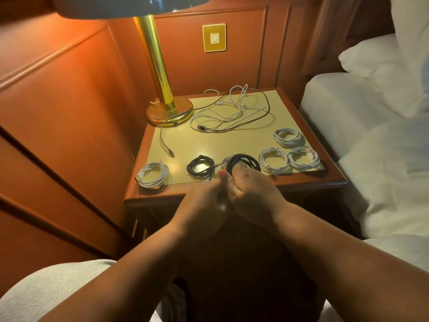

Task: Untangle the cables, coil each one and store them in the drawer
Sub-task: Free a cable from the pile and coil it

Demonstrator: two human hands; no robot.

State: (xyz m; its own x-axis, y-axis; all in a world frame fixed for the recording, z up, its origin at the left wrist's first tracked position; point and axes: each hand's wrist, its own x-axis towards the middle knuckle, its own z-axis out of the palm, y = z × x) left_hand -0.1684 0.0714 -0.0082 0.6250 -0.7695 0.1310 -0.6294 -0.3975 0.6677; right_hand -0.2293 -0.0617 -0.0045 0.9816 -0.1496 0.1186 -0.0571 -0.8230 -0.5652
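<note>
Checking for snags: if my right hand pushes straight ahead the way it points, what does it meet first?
Probably nothing beyond the black coil the right hand already grips; past that lies bare tabletop, then the loose tangle. Depth is uncertain.

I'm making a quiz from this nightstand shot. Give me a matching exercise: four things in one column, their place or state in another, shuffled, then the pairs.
Things:
1. lamp
2. held black coil
3. loose cables
4. light switch

Places or states:
A. on the wall panel
B. tangled at the back of the nightstand
C. back left corner of the top
D. gripped by both hands, left hand and right hand

Pairs: 1-C, 2-D, 3-B, 4-A
</note>
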